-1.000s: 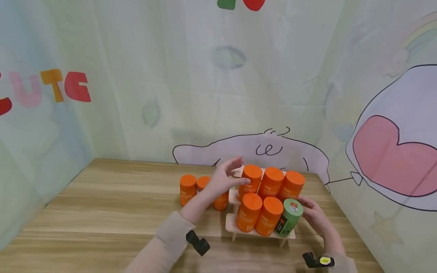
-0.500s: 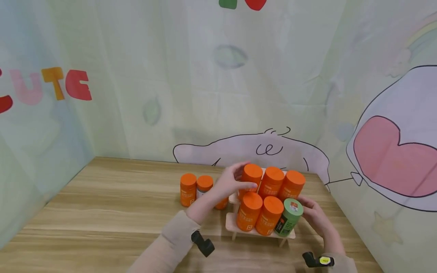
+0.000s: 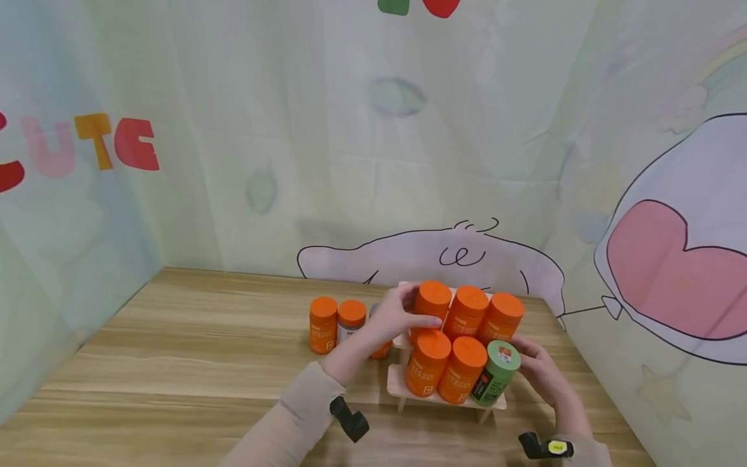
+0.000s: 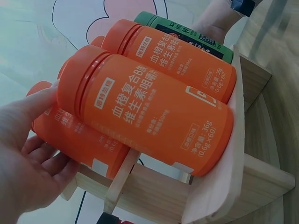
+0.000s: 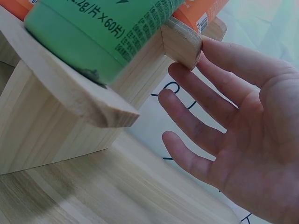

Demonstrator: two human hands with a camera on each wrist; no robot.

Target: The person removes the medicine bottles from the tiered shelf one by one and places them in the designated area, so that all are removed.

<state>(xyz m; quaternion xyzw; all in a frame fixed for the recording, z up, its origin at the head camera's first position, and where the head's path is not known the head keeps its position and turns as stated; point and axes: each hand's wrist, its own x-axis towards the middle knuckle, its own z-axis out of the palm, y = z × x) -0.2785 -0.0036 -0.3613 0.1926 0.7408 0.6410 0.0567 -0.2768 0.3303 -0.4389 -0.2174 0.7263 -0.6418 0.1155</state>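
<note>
A tiered wooden rack (image 3: 399, 384) carries two visible rows of jars. My left hand (image 3: 392, 318) grips the orange jar (image 3: 433, 297) at the left of the upper row. In the left wrist view, its thumb and curled fingers surround that jar (image 4: 77, 135), partly hidden behind a front orange jar (image 4: 154, 107). My right hand (image 3: 539, 371) is at the rack's right side, near the green jar (image 3: 496, 373). Close up, the right thumb and forefinger touch a shelf end (image 5: 182, 43), while the other fingers (image 5: 187, 156) extend loosely without holding anything.
Left of the rack, several orange-lidded jars stand on the wooden table (image 3: 192, 344), one an orange jar (image 3: 323, 325) and one with a pale label (image 3: 351, 318). A printed curtain (image 3: 327, 149) hangs behind the table.
My left hand has moved slightly right, its fingers and thumb closing round the upper-left orange jar. My right hand stays at the rack's right side.
</note>
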